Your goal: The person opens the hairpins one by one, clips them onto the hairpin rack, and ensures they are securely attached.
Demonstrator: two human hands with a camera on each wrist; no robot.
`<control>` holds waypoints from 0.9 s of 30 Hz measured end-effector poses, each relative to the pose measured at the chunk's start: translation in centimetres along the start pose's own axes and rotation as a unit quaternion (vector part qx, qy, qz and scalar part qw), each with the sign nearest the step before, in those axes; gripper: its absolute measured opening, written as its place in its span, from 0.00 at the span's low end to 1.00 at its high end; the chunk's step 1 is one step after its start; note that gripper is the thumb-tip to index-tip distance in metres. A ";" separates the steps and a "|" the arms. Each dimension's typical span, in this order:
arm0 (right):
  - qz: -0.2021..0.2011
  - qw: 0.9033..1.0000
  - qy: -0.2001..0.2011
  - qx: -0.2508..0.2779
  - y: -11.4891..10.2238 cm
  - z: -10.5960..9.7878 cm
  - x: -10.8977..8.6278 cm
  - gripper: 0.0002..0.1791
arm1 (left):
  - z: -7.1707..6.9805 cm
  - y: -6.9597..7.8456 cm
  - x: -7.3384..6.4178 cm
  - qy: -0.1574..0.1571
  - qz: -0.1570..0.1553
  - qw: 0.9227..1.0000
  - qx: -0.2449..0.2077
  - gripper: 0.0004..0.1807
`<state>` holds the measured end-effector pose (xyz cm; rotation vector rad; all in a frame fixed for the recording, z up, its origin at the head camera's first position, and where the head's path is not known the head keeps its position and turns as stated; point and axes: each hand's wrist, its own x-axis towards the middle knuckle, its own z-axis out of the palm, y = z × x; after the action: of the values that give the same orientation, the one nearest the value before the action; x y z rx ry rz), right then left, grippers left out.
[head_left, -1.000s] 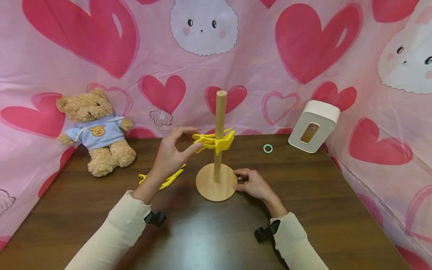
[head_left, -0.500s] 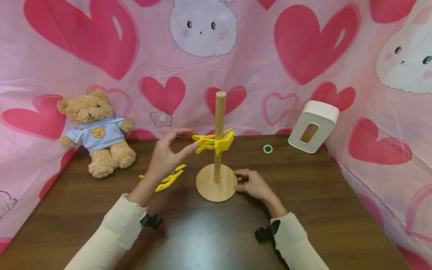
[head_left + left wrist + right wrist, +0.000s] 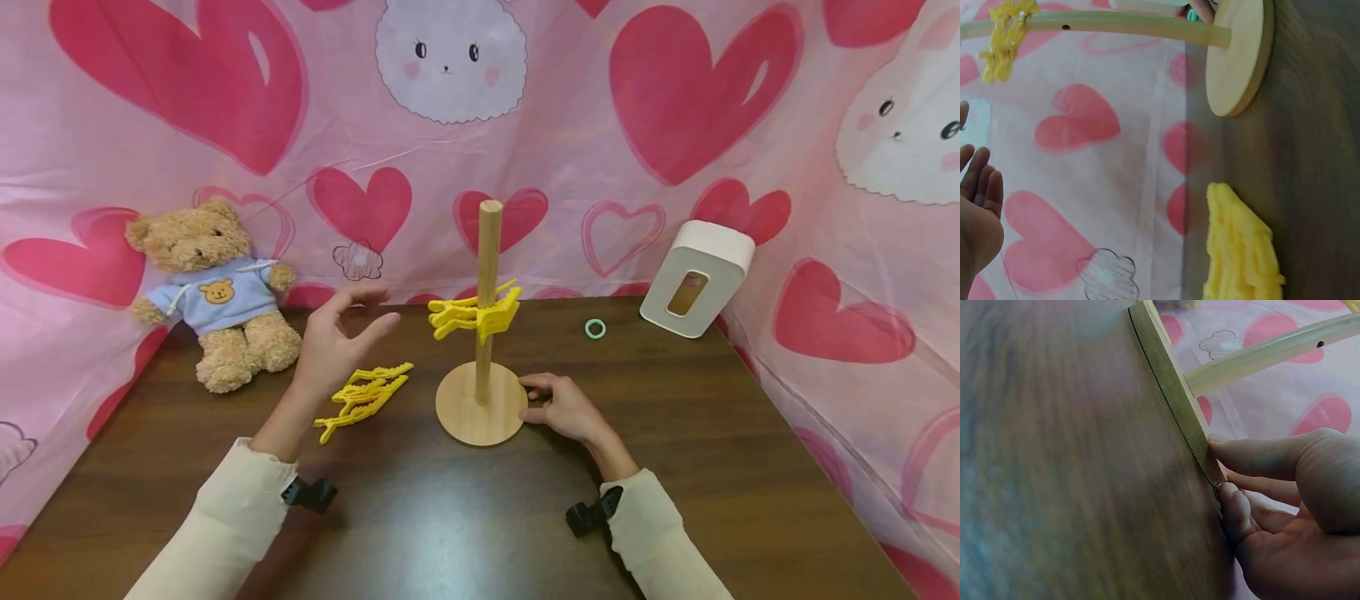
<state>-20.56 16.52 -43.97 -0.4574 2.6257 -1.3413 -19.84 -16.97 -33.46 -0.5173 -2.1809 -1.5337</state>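
Observation:
A wooden stand, made of an upright pole [image 3: 489, 250] on a round base [image 3: 461, 417], stands mid-table in the head view. Yellow plastic clips [image 3: 495, 320] are clamped about the pole partway up, their handles pointing left. My left hand [image 3: 330, 350] hovers left of these clips, apart from them, its fingers and thumb spread with nothing between. Below it, several more yellow clips [image 3: 367, 396] lie bunched on the table; the left wrist view shows this yellow bunch [image 3: 1241, 250] too. My right hand [image 3: 564, 410] holds the base's right edge, thumb against the rim [image 3: 1188, 419] in the right wrist view.
A teddy bear [image 3: 217, 292] in a blue top sits at the back left. Behind the stand to the right lies a green ring [image 3: 595, 329]. A white box with an oval opening [image 3: 693, 279] leans near the pink heart-patterned cloth [image 3: 555, 150].
My left hand has let go of the clips on the pole and moved left, uncovering more of the loose clips. My right hand keeps its place on the base.

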 end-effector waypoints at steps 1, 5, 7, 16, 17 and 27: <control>0.002 1.000 0.001 0.000 0.0 0.0 0.0 0.28 | -0.2 -0.2 -0.1 -0.002 -0.007 1.000 0.004 0.20; 0.006 1.000 0.001 -0.001 0.0 0.0 0.0 0.28 | -0.9 -1.0 -0.6 -0.010 -0.039 0.999 0.013 0.20; 0.007 1.000 0.002 -0.002 -0.1 0.0 0.0 0.28 | -1.3 -1.5 -0.9 -0.011 -0.050 0.999 0.014 0.20; 0.006 1.000 0.001 0.007 -0.2 0.0 -0.1 0.28 | -3.7 -4.6 -1.9 -0.027 -0.105 0.994 -0.021 0.20; 0.007 1.000 0.002 0.007 -0.2 0.0 -0.1 0.28 | -3.9 -5.0 -1.9 -0.032 -0.115 0.993 -0.024 0.20; 0.015 1.000 0.002 0.005 -0.1 0.2 0.0 0.28 | -5.9 -8.0 -2.8 -0.103 -0.180 0.977 0.054 0.26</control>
<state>-20.47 16.31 -43.95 -0.4137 2.6183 -1.3466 -20.91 -25.27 -39.48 -0.2648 -2.6152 -1.5843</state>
